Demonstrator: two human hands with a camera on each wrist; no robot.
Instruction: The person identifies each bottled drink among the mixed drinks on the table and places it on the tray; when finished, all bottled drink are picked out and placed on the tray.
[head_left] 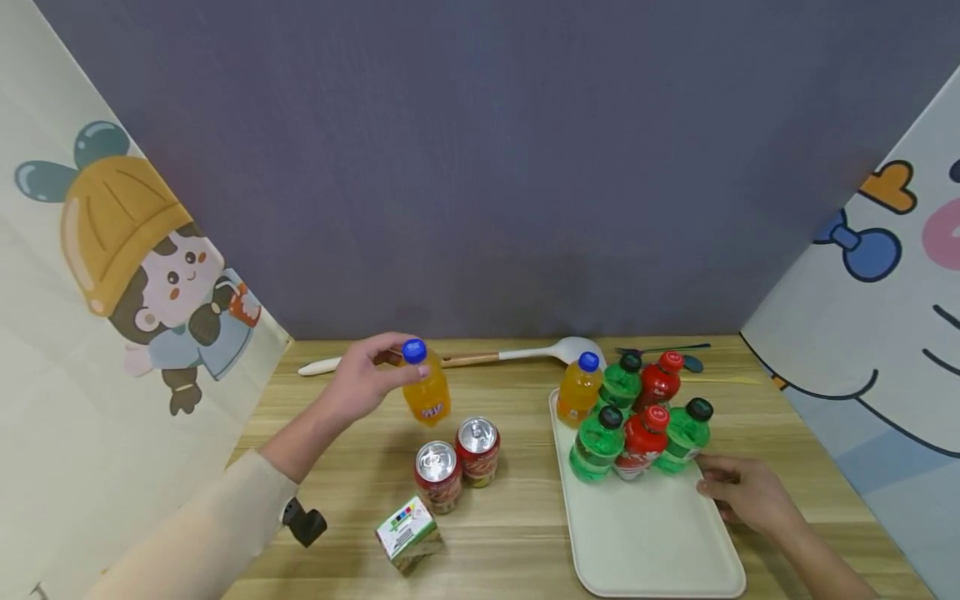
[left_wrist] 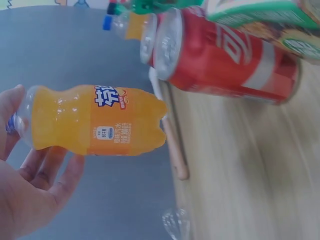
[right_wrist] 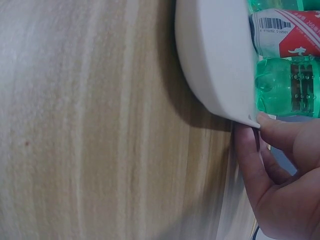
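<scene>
My left hand (head_left: 365, 377) holds an orange soda bottle (head_left: 429, 395) with a blue cap near its neck. In the left wrist view the bottle (left_wrist: 125, 122) hangs with its base away from the wooden table. My right hand (head_left: 752, 493) pinches the right rim of a cream tray (head_left: 652, 546), thumb on top and fingers below in the right wrist view. At the tray's far end stand another orange soda bottle (head_left: 579, 392), several green bottles (head_left: 597, 450) with black caps and two red bottles (head_left: 643, 442).
Two red cans (head_left: 438, 479) stand left of the tray, with a small green and white carton (head_left: 408, 533) nearer me. Along the back wall lie a white ladle-like spoon (head_left: 525, 353) with a wooden handle part and some thin utensils (head_left: 667, 347). Printed panels (head_left: 187, 283) flank the table.
</scene>
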